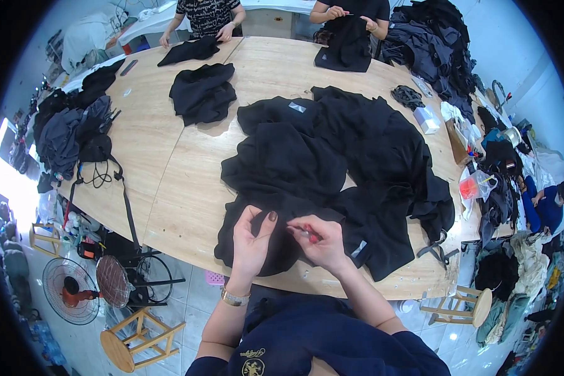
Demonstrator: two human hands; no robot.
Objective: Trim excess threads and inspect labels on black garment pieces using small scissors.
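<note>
Black garments lie in a loose heap across the middle of the table, with pale labels showing on some. Over the near edge of the heap, my left hand is closed on a black garment, its thumb on top of the dark cloth. Close to its right, my right hand wraps round a small red-handled tool. Most of that tool is covered by my fingers, so its working end cannot be made out. Both hands are close together above the same garment.
Two people stand at the far side, handling black garments. Dark cloth piles stand at the left and far right. A white box and a drink cup sit at the right. Below are stools and a fan.
</note>
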